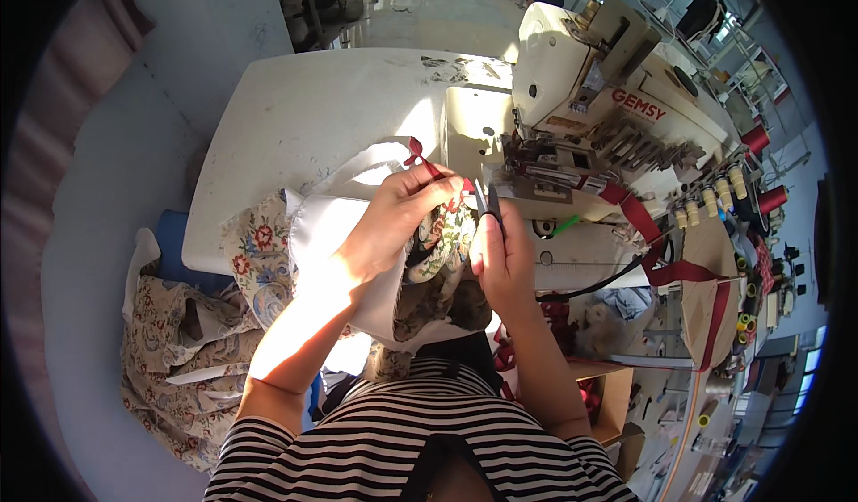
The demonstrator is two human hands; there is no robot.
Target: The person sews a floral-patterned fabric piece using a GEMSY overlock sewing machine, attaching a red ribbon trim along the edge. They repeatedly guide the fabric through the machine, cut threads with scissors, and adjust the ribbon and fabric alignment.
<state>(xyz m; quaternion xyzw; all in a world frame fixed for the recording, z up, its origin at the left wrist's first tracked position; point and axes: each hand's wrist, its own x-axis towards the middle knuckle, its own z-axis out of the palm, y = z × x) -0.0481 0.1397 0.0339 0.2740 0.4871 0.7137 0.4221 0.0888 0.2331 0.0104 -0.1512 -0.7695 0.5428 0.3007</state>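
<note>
i have the left hand (393, 216) in view over the near side of the white table (304, 100), its thumb and fingers pinched together on a red ribbon (415, 149). one end of the ribbon curls up beyond the knuckles; a short bit shows at the fingertips, on the side toward the other hand. the right hand (506, 256) is wrapped around a pair of scissors (491, 209), blades pointing up and away from the body, slightly apart and just beside that short bit of ribbon. i cannot tell whether they touch it.

under and between the hands i see bunched flowered cloth (438, 252) with white cloth (335, 221) along its left, both hanging over the table's near edge in front of a striped shirt (420, 430).

ahead and to the right stands a white sewing machine (552, 73). another length of red ribbon, the machine's strip (635, 212), runs from it to a tan board (710, 323). a green stick (565, 225) lies near its base. to my left, more flowered cloth is piled in a heap (183, 368) below the table, beside something blue (179, 243).
</note>
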